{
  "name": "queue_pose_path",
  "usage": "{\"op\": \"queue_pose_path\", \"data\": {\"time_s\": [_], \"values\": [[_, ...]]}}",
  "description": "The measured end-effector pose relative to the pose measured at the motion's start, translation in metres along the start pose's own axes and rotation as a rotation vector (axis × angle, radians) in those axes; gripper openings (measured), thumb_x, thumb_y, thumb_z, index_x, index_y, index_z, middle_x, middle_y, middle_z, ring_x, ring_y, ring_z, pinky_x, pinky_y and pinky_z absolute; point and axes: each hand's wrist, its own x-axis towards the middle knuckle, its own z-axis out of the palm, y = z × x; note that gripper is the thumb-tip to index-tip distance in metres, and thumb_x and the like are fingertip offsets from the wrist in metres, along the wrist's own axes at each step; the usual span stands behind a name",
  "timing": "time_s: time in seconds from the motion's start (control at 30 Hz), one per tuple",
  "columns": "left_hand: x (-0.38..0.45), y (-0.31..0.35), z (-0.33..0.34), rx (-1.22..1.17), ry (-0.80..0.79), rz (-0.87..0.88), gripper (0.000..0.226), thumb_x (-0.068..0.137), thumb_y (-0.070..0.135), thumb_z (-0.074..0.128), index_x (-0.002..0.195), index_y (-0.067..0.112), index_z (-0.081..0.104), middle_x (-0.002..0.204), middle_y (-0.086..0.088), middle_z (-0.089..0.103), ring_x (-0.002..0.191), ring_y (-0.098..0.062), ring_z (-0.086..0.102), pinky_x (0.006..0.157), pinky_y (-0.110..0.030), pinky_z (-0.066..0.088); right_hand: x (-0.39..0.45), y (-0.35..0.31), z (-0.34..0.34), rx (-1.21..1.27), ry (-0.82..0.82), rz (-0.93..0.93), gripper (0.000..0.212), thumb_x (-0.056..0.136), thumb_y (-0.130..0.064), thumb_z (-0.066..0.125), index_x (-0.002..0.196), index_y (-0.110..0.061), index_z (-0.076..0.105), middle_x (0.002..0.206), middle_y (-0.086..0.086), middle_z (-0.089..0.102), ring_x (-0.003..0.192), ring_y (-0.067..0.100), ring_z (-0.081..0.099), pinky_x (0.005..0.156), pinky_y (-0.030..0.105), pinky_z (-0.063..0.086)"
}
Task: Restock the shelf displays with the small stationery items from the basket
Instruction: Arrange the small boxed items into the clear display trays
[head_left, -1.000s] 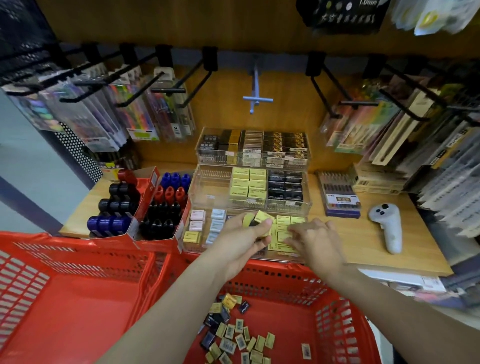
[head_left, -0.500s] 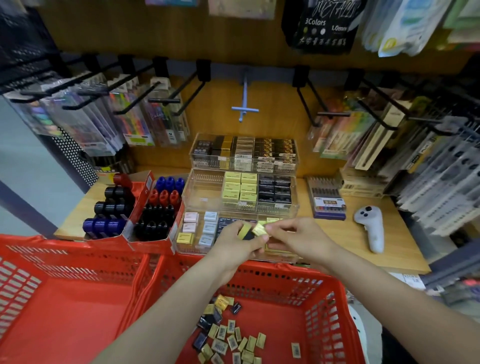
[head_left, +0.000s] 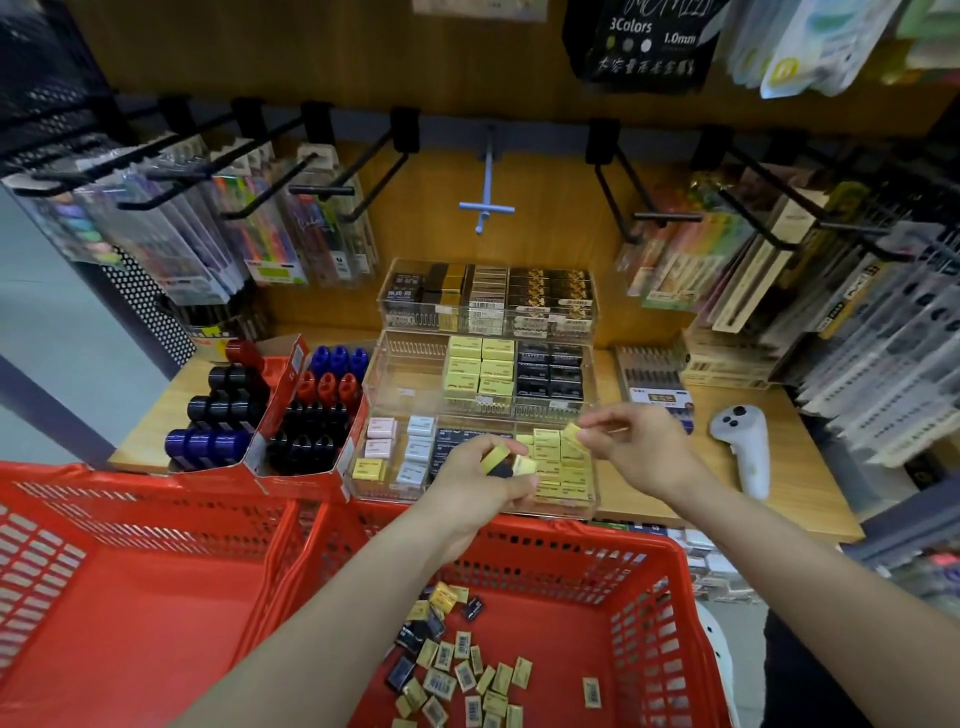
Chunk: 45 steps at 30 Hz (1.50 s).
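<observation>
A small yellow eraser (head_left: 571, 431) is pinched at the fingertips of the right hand (head_left: 631, 447), held just above the yellow row in the front compartment of the clear acrylic display tray (head_left: 566, 506). The left hand (head_left: 483, 480) is curled round a small clutch of spare erasers (head_left: 506, 462), yellow ones with at least one dark one, beside the same tray. More loose erasers (head_left: 467, 670) lie scattered on the floor of the red basket (head_left: 649, 556) below, so a good share of the restocking seems left to do.

The row looks nearly full, so the piece could land crooked or ride up on its neighbours if it is pressed in at an angle. The left hand's loose bundle could also spill onto the shelf (head_left: 639, 506) if its grip slackens while attention is on the right.

Half a second ago the two hands met over the bundle; now the right one has drawn away toward the tray with a single eraser, and the left has stayed put.
</observation>
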Motion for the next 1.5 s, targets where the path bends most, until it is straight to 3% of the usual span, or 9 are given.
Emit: {"op": "queue_pose_path", "data": {"time_s": [0.13, 0.47, 0.57, 0.67, 0.8, 0.9, 1.07, 1.27, 1.5], "values": [[0.001, -0.001, -0.003, -0.054, 0.042, -0.021, 0.029, 0.087, -0.008, 0.067, 0.105, 0.015, 0.063, 0.097, -0.014, 0.058, 0.064, -0.018, 0.067, 0.078, -0.031, 0.060, 0.001, 0.034, 0.008, -0.377, -0.071, -0.104, 0.008, 0.089, -0.017, 0.071, 0.097, -0.016, 0.074, 0.088, -0.003, 0.070, 0.079, 0.004, 0.062, 0.069, 0.011, 0.048], [-0.001, 0.004, -0.001, -0.185, 0.082, -0.041, 0.027, 0.086, -0.010, 0.067, 0.102, 0.011, 0.066, 0.105, -0.013, 0.054, 0.065, -0.016, 0.069, 0.076, -0.030, 0.060, 0.008, 0.042, 0.030, -0.560, -0.077, -0.287, 0.017, 0.097, -0.022, 0.059, 0.102, -0.015, 0.074, 0.105, 0.002, 0.071, 0.089, 0.014, 0.066, 0.083, 0.021, 0.052], [-0.001, 0.007, -0.002, -0.198, 0.088, -0.048, 0.027, 0.086, -0.010, 0.067, 0.101, 0.012, 0.066, 0.104, -0.014, 0.054, 0.072, -0.020, 0.069, 0.074, -0.028, 0.060, 0.009, 0.036, 0.021, -0.626, -0.114, -0.275, 0.020, 0.095, -0.033, 0.062, 0.100, -0.018, 0.075, 0.096, -0.001, 0.074, 0.086, 0.011, 0.066, 0.077, 0.018, 0.050], [-0.004, 0.009, 0.000, -0.219, 0.092, -0.054, 0.027, 0.085, -0.011, 0.067, 0.099, 0.012, 0.066, 0.108, -0.016, 0.054, 0.081, -0.025, 0.068, 0.071, -0.025, 0.059, 0.010, 0.032, 0.020, -0.628, -0.162, -0.210, 0.026, 0.093, -0.025, 0.065, 0.118, -0.017, 0.067, 0.105, 0.004, 0.073, 0.090, 0.015, 0.066, 0.079, 0.021, 0.049], [-0.006, 0.012, 0.002, -0.217, 0.097, -0.049, 0.027, 0.085, -0.012, 0.067, 0.097, 0.012, 0.066, 0.108, -0.015, 0.055, 0.081, -0.025, 0.069, 0.073, -0.027, 0.060, 0.007, 0.030, 0.030, -0.734, -0.238, -0.160, 0.042, 0.084, -0.039, 0.074, 0.121, -0.020, 0.067, 0.113, 0.006, 0.067, 0.098, 0.019, 0.065, 0.089, 0.027, 0.050], [-0.008, 0.012, 0.002, -0.224, 0.101, -0.050, 0.027, 0.085, -0.011, 0.067, 0.098, 0.012, 0.066, 0.103, -0.014, 0.056, 0.076, -0.023, 0.070, 0.076, -0.030, 0.061, 0.008, 0.029, 0.030, -0.705, -0.245, -0.130, 0.044, 0.082, -0.034, 0.078, 0.122, -0.020, 0.066, 0.114, 0.007, 0.065, 0.098, 0.020, 0.064, 0.090, 0.026, 0.049], [-0.010, 0.012, 0.001, -0.214, 0.109, -0.058, 0.027, 0.086, -0.011, 0.066, 0.099, 0.013, 0.065, 0.101, -0.014, 0.059, 0.069, -0.018, 0.072, 0.079, -0.031, 0.061, 0.011, 0.030, 0.025, -0.638, -0.207, -0.129, 0.029, 0.085, -0.020, 0.076, 0.113, -0.017, 0.071, 0.105, 0.003, 0.071, 0.084, 0.010, 0.067, 0.072, 0.012, 0.049], [-0.010, 0.013, 0.000, -0.221, 0.107, -0.066, 0.027, 0.086, -0.011, 0.067, 0.100, 0.013, 0.066, 0.097, -0.013, 0.060, 0.067, -0.018, 0.072, 0.080, -0.033, 0.061, 0.012, 0.034, 0.028, -0.680, -0.073, -0.202, 0.023, 0.088, -0.018, 0.072, 0.111, -0.015, 0.070, 0.108, 0.005, 0.069, 0.097, 0.019, 0.064, 0.087, 0.028, 0.052], [-0.009, 0.012, 0.003, -0.230, 0.100, -0.068, 0.028, 0.085, -0.012, 0.066, 0.100, 0.011, 0.066, 0.103, -0.017, 0.060, 0.074, -0.022, 0.071, 0.079, -0.032, 0.061, 0.005, 0.047, 0.027, -0.555, -0.020, -0.314, 0.014, 0.085, -0.016, 0.075, 0.099, -0.013, 0.073, 0.099, -0.001, 0.069, 0.088, 0.012, 0.061, 0.080, 0.020, 0.047]]}}
